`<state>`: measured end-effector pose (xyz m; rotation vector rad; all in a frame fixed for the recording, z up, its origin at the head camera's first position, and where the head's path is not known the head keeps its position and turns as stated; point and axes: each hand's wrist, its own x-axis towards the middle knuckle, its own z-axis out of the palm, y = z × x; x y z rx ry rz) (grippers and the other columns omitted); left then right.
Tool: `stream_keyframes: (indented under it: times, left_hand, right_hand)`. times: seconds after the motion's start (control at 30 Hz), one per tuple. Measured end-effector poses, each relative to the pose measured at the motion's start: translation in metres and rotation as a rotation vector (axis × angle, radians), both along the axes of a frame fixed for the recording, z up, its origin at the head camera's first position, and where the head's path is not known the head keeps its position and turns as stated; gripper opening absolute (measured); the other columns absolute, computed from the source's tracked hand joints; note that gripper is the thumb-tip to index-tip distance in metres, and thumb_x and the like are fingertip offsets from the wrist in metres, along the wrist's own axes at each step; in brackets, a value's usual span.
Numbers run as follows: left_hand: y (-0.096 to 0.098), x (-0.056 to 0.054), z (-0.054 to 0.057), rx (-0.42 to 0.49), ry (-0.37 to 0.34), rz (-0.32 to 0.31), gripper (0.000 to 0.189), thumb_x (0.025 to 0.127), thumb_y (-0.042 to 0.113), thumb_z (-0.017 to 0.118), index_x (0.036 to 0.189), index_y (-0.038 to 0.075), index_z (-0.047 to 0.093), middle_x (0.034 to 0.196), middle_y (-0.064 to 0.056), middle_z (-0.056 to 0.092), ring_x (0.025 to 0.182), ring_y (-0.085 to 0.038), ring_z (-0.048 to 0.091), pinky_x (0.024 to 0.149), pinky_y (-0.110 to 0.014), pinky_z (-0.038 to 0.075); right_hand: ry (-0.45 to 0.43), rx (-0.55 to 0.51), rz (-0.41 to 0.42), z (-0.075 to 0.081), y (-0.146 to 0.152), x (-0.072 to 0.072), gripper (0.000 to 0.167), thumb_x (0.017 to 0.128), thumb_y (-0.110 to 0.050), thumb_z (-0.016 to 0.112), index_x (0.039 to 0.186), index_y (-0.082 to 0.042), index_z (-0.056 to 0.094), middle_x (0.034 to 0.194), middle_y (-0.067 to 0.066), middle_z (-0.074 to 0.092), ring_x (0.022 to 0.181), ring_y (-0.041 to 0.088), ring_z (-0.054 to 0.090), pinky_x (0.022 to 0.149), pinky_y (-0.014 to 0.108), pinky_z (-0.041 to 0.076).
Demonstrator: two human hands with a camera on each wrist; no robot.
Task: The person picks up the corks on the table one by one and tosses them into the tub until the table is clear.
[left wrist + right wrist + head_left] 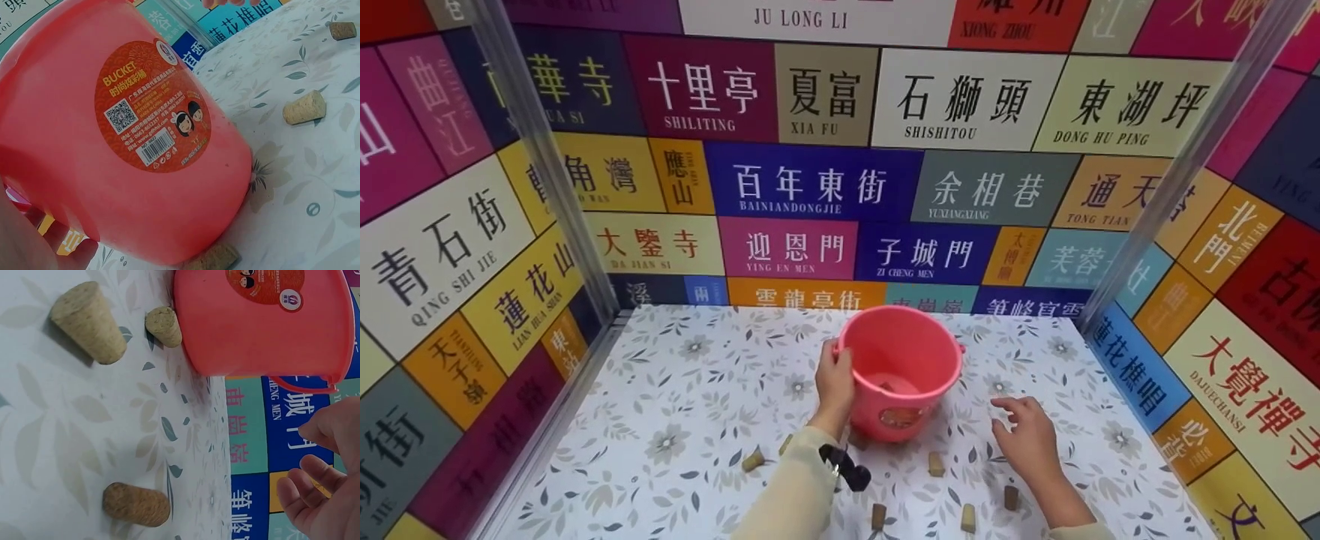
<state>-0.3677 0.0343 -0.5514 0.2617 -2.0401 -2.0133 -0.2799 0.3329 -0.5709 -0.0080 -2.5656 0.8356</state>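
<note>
A pink plastic bucket [896, 416] stands mouth up on the table, tilted slightly towards me. My left hand [834, 386] grips its left side near the rim. In the left wrist view, part of that hand [28, 242] lies against the bucket [67, 185], which bears a round label [152, 107]. To the right of the bucket, my right hand [1027, 435] is raised with loosely bent fingers and holds nothing. Several corks lie around the bucket, among them one cork [935, 463] in front and another cork [1011, 497] near my right forearm. Little of the bucket's inside bottom shows.
The table [660, 375] has a white floral cover. More corks lie at the front, such as a cork [878, 516] and a lighter cork [968, 517]; another cork [753, 460] is by my left sleeve. Walls with colourful name panels [810, 180] enclose the back and sides.
</note>
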Motion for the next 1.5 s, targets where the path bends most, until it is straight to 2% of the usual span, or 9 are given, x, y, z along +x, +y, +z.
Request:
stream_keyframes:
  times: [0.17,0.43,0.67,0.93,1.23,1.5]
  left_hand:
    - [-0.001,-0.001,-0.001,-0.023,0.021,0.007,0.024,0.103,0.020,0.052,0.116,0.006,0.065,0.085,-0.002,0.055,0.085,-0.017,0.057,0.079,-0.031,0.046]
    - [0.000,0.001,0.001,-0.013,-0.001,-0.001,0.025,0.104,0.020,0.052,0.121,0.007,0.064,0.093,-0.006,0.061,0.091,-0.019,0.060,0.082,-0.031,0.048]
    - [0.001,0.000,-0.001,-0.009,-0.007,-0.005,0.025,0.103,0.019,0.050,0.120,0.007,0.064,0.100,-0.014,0.065,0.093,-0.021,0.061,0.083,-0.031,0.049]
    - [0.000,0.000,0.000,-0.011,-0.002,-0.004,0.024,0.104,0.019,0.050,0.120,0.007,0.064,0.098,-0.008,0.064,0.093,-0.020,0.061,0.083,-0.032,0.049]
    - [0.000,0.000,-0.001,-0.001,0.005,-0.009,0.025,0.103,0.019,0.051,0.119,0.005,0.064,0.097,-0.012,0.064,0.092,-0.020,0.060,0.082,-0.031,0.048]
    - [-0.002,0.000,-0.001,-0.027,-0.002,-0.002,0.025,0.103,0.020,0.051,0.119,0.005,0.063,0.096,-0.008,0.063,0.093,-0.021,0.060,0.082,-0.032,0.048]
  right_hand:
    - [-0.050,0.003,-0.018,-0.005,0.007,0.005,0.028,0.087,-0.002,0.076,0.115,-0.004,0.078,0.107,0.019,0.066,0.095,0.037,0.068,0.082,0.043,0.056]
    - [-0.169,0.017,-0.028,-0.011,0.018,0.009,0.028,0.088,-0.006,0.076,0.115,-0.003,0.076,0.108,0.020,0.066,0.096,0.038,0.068,0.083,0.048,0.053]
    - [-0.287,0.040,-0.022,-0.018,0.022,0.015,0.027,0.087,-0.010,0.077,0.114,-0.006,0.077,0.107,0.018,0.067,0.092,0.033,0.068,0.083,0.050,0.054]
    - [-0.359,0.021,-0.008,-0.020,0.021,0.017,0.027,0.086,-0.012,0.078,0.112,-0.005,0.076,0.109,0.018,0.069,0.094,0.035,0.070,0.086,0.053,0.056]
    - [-0.454,0.058,-0.005,-0.022,0.022,0.019,0.024,0.086,-0.016,0.078,0.109,-0.009,0.076,0.109,0.015,0.068,0.093,0.028,0.065,0.085,0.051,0.053]
    - [-0.513,0.078,0.008,-0.021,0.021,0.023,0.019,0.087,-0.021,0.079,0.104,-0.012,0.076,0.106,0.012,0.068,0.093,0.026,0.064,0.085,0.051,0.052]
